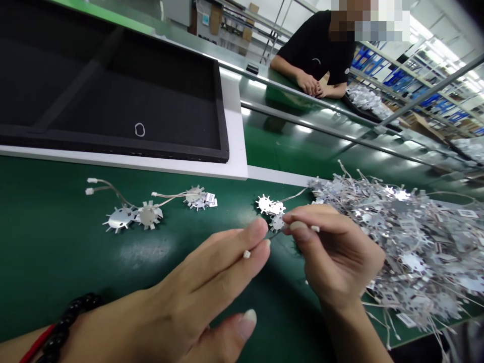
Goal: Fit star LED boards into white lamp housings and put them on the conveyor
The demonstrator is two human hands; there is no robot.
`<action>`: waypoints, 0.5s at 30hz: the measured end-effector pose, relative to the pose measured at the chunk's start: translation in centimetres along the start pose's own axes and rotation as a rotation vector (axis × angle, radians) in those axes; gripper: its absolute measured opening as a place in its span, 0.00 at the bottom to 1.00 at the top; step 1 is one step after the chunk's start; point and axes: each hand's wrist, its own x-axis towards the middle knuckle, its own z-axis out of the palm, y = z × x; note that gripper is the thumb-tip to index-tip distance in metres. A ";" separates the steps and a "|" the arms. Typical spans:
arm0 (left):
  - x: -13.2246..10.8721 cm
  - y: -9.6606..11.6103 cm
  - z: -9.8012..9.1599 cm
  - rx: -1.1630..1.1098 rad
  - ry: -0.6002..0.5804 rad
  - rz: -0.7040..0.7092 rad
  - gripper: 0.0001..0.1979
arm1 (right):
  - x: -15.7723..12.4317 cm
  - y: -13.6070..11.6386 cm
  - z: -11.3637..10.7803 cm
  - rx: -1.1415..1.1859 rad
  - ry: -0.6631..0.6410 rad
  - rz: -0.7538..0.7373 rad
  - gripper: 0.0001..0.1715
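Wired star plates [271, 207]: on green mat, just beyond fingertips, thin lead running back to both hands
Left hand [196, 292]: fingers nearly straight, small white plug [246, 254] nipped between two tips
Right hand [336, 252]: pinched shut on same lead
Risk: plug slipping free, or lead snagging heap [408, 242] at right
Room: open mat leftward; finished pieces [147, 212] well apart; black tray [113, 91] behind

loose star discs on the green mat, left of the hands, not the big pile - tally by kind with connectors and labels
Star-shaped metal discs: 3
White wire connectors: 3
White labels: 2
Total: 8
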 end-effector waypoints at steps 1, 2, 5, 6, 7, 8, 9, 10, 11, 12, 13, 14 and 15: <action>0.1 0.0 0.1 -0.011 -0.009 0.003 0.36 | -0.1 -0.1 0.0 0.003 -0.041 -0.006 0.20; 0.1 0.0 0.1 -0.018 -0.022 0.008 0.36 | -0.1 -0.1 0.0 0.003 -0.076 -0.018 0.20; 0.5 0.0 0.0 -0.020 -0.044 0.033 0.37 | -0.1 -0.3 0.1 0.006 -0.127 -0.059 0.19; 0.7 0.1 -0.1 -0.016 -0.036 0.036 0.36 | -0.1 -0.4 0.2 0.008 -0.136 -0.068 0.19; 0.8 0.2 -0.2 -0.004 -0.043 0.024 0.34 | -0.1 -0.4 0.2 0.007 -0.144 -0.069 0.19; 1.0 0.3 -0.2 0.013 -0.059 0.007 0.32 | -0.1 -0.4 0.3 0.004 -0.152 -0.066 0.19; 1.2 0.4 -0.3 0.036 -0.082 -0.011 0.30 | -0.1 -0.4 0.4 -0.002 -0.160 -0.058 0.19; 1.4 0.5 -0.3 0.056 -0.103 -0.023 0.28 | -0.1 -0.4 0.4 -0.009 -0.167 -0.046 0.19; 1.6 0.6 -0.3 0.073 -0.122 -0.033 0.27 | -0.1 -0.4 0.4 -0.016 -0.172 -0.033 0.19; 1.8 0.7 -0.3 0.082 -0.130 -0.032 0.26 | -0.1 -0.4 0.4 -0.021 -0.174 -0.024 0.19; 1.9 0.7 -0.3 0.085 -0.132 -0.028 0.26 | -0.1 -0.4 0.4 -0.024 -0.175 -0.020 0.19; 1.9 0.8 -0.3 0.079 -0.133 -0.025 0.26 | -0.2 -0.4 0.4 -0.024 -0.175 -0.021 0.19; 1.9 0.8 -0.2 0.072 -0.136 -0.026 0.27 | -0.2 -0.4 0.4 -0.022 -0.176 -0.026 0.19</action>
